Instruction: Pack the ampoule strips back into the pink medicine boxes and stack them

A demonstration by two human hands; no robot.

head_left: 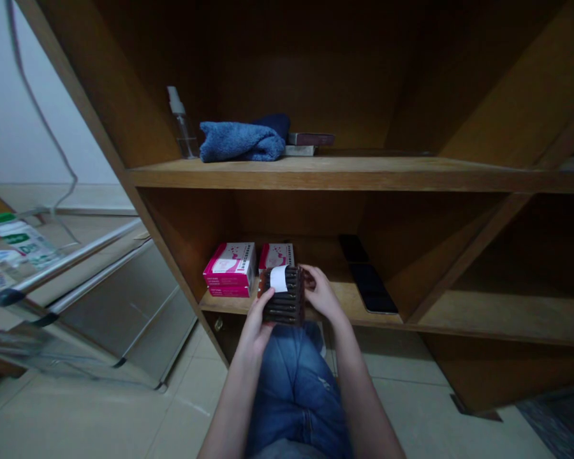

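Note:
Between both hands is a pack of dark brown vials [283,306], slim and lying side by side, with a white paper label on its upper part. My left hand [258,322] grips its left edge, thumb on top. At the right edge, the fingers of my right hand [321,290] are curled around the side; their tips are partly hidden. Just behind the pack stands a pink and white box [276,255] on the lower shelf. Left of it are two similar stacked boxes [229,268].
Two dark phones or flat slabs [373,288] lie on the lower shelf [344,299] at the right. Above, the upper shelf [363,173] bears a spray bottle [184,127], a blue towel [242,141] and flat boxes [309,139]. A metal-framed stand [105,306] is at the left.

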